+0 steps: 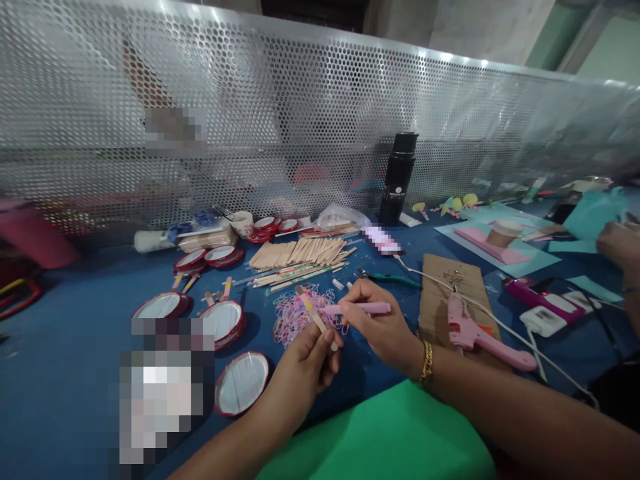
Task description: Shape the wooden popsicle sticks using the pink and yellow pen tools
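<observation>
My left hand (313,357) pinches a flat wooden craft stick (320,320) near its lower end, tilted up to the left. A yellow patch colours part of the stick, and its far tip looks brownish. Closed around a pink marker pen (376,307), my right hand (380,330) holds the pen's tip at the stick; whether it touches I cannot tell. Behind and below them lies a tangled heap of pastel rubber bands (287,317). Red-rimmed round discs (241,383) lie left of my left hand, and some have coloured sticks attached.
Loose craft sticks (300,252) are heaped behind the bands. Green-handled pliers (393,278), a black bottle (399,180) and a pink glue gun (467,327) on cardboard (434,280) stand or lie rightward. A white cable crosses there. Another person's hand (620,243) is far right. A perforated metal screen (300,120) borders the back.
</observation>
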Motion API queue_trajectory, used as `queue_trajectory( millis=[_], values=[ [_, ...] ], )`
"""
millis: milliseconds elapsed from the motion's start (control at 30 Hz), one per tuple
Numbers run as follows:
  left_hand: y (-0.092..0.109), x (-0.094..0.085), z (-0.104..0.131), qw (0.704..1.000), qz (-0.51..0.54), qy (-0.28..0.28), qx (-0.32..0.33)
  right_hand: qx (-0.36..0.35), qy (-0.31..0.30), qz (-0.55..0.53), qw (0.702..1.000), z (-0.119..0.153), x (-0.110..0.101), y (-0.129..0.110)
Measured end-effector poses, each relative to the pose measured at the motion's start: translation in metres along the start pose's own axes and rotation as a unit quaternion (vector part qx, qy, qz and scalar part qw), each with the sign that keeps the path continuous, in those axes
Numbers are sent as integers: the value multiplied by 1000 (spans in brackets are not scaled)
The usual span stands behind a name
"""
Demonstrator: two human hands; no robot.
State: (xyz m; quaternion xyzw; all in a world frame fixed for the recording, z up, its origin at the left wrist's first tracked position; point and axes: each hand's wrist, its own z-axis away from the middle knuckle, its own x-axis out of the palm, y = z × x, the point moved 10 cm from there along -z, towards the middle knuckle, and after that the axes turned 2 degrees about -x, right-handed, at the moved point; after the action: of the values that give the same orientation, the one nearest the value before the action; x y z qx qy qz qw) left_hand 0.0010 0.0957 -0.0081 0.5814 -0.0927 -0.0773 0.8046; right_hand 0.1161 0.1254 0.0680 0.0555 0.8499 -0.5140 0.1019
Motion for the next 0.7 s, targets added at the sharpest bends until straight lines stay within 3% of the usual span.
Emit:
queue_trajectory(
  millis=[500,700],
  values=[
    [0,1,-1,1000,-4,-9,13,9,-17,7,1000,1,5,0],
    [0,-1,-1,1000,-12,-3,13,0,8,-1,1000,-1,-2,0]
  ],
)
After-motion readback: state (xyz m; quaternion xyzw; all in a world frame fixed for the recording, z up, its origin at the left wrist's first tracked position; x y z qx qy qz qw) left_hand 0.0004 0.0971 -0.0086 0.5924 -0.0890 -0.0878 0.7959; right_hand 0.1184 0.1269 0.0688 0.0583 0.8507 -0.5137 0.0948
